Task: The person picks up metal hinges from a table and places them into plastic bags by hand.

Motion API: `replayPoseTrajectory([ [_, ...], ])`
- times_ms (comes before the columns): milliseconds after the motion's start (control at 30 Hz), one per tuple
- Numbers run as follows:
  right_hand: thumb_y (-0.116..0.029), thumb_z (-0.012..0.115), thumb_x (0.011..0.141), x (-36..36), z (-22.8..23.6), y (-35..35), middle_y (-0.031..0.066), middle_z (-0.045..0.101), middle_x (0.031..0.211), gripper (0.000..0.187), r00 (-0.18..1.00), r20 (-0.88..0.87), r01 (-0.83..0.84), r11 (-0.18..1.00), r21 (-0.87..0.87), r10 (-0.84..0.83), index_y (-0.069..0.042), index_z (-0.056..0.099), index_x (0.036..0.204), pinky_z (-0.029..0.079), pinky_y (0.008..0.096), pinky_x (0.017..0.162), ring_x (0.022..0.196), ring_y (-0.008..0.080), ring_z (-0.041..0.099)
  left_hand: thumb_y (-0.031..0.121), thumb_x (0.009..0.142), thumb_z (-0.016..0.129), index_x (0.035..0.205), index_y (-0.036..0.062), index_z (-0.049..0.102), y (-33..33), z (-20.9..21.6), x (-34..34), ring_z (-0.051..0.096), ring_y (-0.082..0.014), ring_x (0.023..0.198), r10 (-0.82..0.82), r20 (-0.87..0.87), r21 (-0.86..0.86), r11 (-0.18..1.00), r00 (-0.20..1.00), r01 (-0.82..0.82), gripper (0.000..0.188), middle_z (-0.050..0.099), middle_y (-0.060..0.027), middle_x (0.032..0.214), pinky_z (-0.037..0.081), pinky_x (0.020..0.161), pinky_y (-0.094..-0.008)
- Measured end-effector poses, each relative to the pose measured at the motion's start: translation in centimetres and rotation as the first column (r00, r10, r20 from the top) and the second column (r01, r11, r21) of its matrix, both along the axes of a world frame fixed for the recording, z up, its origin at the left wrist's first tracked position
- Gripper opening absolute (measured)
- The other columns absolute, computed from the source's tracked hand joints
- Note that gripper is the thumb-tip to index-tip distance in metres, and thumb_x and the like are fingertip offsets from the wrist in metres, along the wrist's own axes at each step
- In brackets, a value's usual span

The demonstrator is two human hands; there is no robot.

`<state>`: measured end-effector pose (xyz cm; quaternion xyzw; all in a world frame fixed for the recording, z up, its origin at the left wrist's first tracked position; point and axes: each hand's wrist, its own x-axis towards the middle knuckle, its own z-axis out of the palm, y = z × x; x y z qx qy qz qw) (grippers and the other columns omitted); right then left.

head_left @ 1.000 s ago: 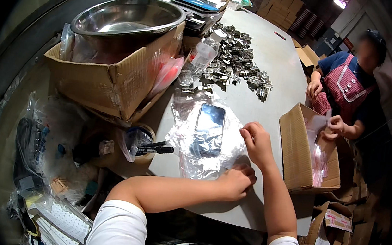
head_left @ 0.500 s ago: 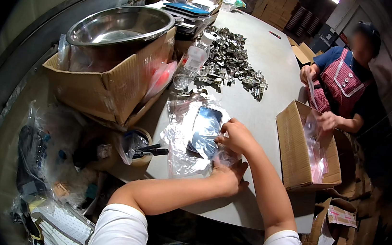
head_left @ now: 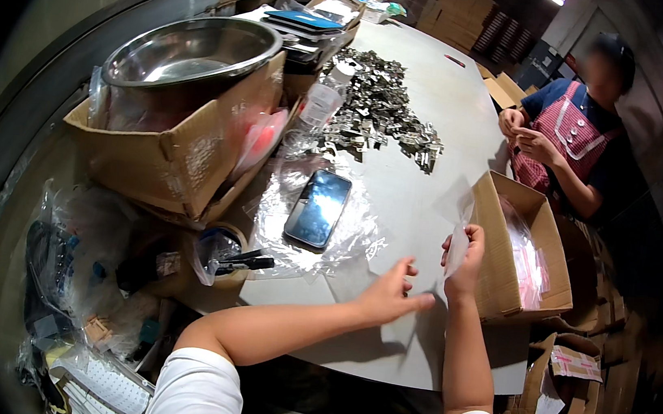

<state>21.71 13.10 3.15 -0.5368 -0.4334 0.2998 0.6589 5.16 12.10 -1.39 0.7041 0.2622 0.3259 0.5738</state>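
Observation:
My right hand (head_left: pixel 465 265) is closed on a small clear plastic bag (head_left: pixel 456 244), held upright beside the open cardboard box (head_left: pixel 493 254) on the right. Over the front of the table my left hand (head_left: pixel 393 296) is open, fingers apart, with nothing in it. To its left a dark smartphone (head_left: pixel 318 209) lies face up on a spread of clear plastic bags (head_left: pixel 354 241). Farther back is a heap of small metal clips or brackets (head_left: pixel 377 98), with a clear plastic bottle (head_left: pixel 323 104) leaning at its left side.
A steel basin (head_left: pixel 194 52) sits on a large cardboard box (head_left: pixel 149 153) at left. Black-handled tools (head_left: pixel 247 261) stick out by the near left table edge. Clear bags with pink strips (head_left: pixel 533 271) fill the right box. A co-worker (head_left: pixel 572 136) in a checked apron stands beyond it.
Both hands have left the phone and bags. My right hand has moved right to the box and now holds a bag; my left hand has opened. The co-worker's hands have risen from the box.

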Motion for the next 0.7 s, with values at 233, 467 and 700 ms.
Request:
replayPoseTrajectory([
  [233, -0.012, 0.058, 0.089, 0.3, -1.0, -0.5, 0.0181, 0.060, 0.077, 0.015, 0.633, 0.706, 0.311, 0.940, 0.143, -0.317, -0.002, 0.049, 0.098, 0.046, 0.0467, 0.064, 0.070, 0.0383, 0.060, 0.020, 0.091, 0.064, 0.120, 0.0003, 0.054, 1.1, -0.1, -0.1, 0.058, -0.0117, 0.094, -0.138, 0.296, -0.297, 0.927, 0.945, 0.229, 0.036, 0.059, -0.0073, 0.114, 0.050, 0.069, -0.0272],
  [467, -0.007, 0.067, 0.081, -1.2, 0.6, -1.6, 0.0143, 0.059, 0.095, 0.026, 0.381, 0.860, 0.284, 0.928, 0.240, -0.339, -0.004, 0.053, 0.103, 0.049, 0.0418, 0.068, 0.079, 0.0327, 0.060, 0.020, 0.094, 0.060, 0.094, -0.0002, 0.067, 2.0, 0.8, -0.8, 0.063, -0.0100, 0.075, 0.043, 0.194, -0.381, 0.924, 0.980, 0.035, 0.021, 0.068, -0.0045, 0.086, 0.047, 0.064, -0.0237],
  [700, 0.002, 0.069, 0.075, -1.5, 3.9, -3.8, 0.0119, 0.064, 0.098, 0.029, 0.687, 0.649, -0.337, 0.935, -0.113, 0.326, -0.002, 0.056, 0.101, 0.053, 0.0291, 0.070, 0.083, 0.0234, 0.066, 0.022, 0.089, 0.068, 0.090, 0.0001, 0.067, 2.4, 2.0, -1.5, 0.058, -0.0069, 0.069, 0.167, 0.322, -0.257, 0.963, 0.932, -0.084, 0.022, 0.067, -0.0035, 0.077, 0.045, 0.062, -0.0221],
])
